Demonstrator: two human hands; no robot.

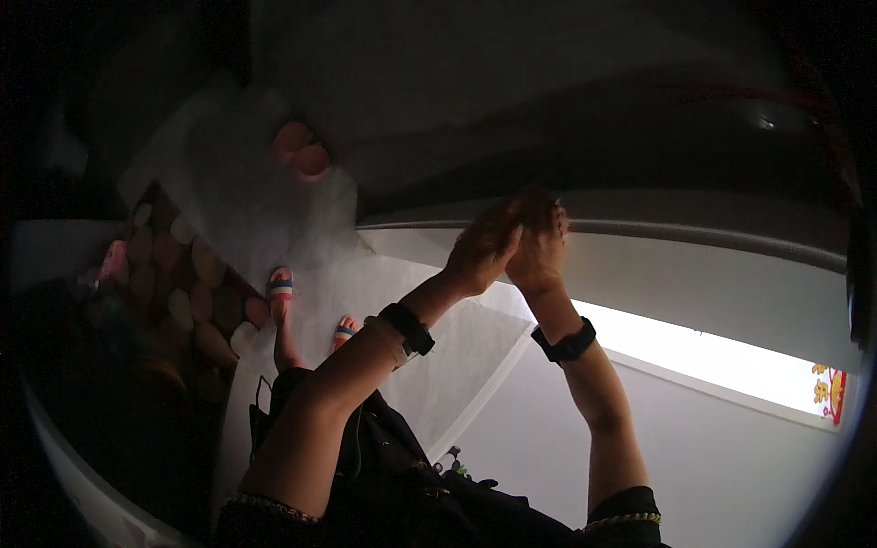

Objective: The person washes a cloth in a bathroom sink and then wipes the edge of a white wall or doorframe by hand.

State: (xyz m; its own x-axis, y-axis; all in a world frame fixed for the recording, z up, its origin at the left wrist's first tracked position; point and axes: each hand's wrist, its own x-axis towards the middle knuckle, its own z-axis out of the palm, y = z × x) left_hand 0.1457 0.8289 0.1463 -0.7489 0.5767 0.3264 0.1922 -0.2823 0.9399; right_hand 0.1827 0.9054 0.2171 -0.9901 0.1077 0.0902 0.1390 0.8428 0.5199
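Observation:
My left hand (480, 253) and my right hand (539, 253) are brought together, one against the other, at the edge of a dark surface (639, 155). Both seem to have their fingers stretched out, and the left thumb stands up between them. Shadow and blur hide much of the fingers. Between the palms I see no object. A black band (406, 329) circles my left wrist, and another black band (564, 341) sits on the right one.
Pink slippers (303, 153) lie on the grey floor (274, 215) at the far left. A mat with a pebble pattern (183, 292) covers the floor left of my sandalled feet (281, 285). Beneath the dark edge runs a pale panel (694, 274), with a bright strip (676, 329) below.

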